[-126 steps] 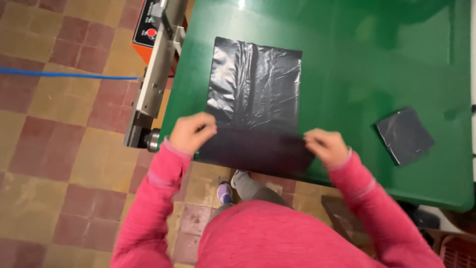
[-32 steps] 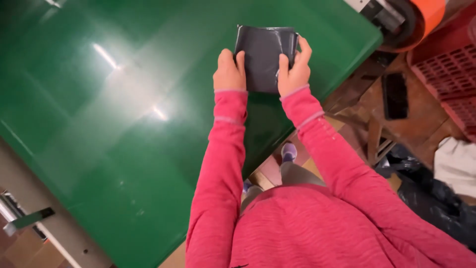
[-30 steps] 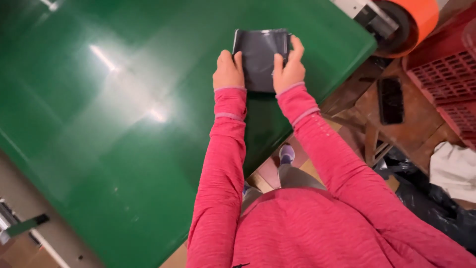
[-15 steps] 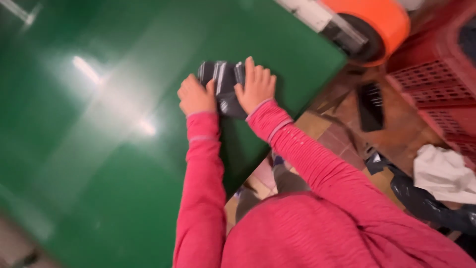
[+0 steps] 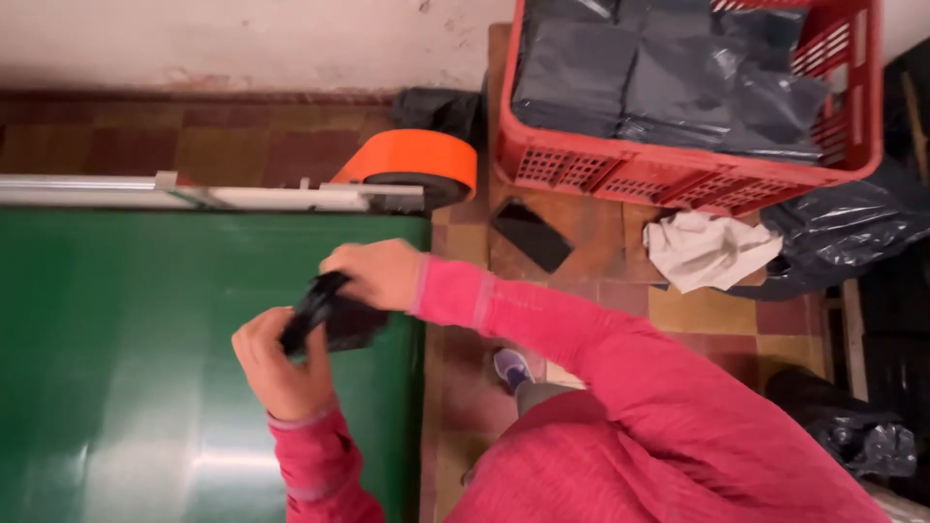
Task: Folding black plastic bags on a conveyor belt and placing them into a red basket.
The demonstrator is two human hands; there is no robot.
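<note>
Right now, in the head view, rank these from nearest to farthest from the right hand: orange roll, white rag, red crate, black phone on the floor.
From the right hand, which grips the folded black bag:
1. Orange roll, just above it at the table's end.
2. Black phone, on the floor to the right.
3. White rag, farther right on the floor.
4. Red crate, up by the wall; its near corner rivals the rag, too close to call.

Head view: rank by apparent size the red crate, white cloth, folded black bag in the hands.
1. red crate
2. white cloth
3. folded black bag, partly hidden by the hands and nearer the camera, so its rank against the cloth is unsure.
</note>
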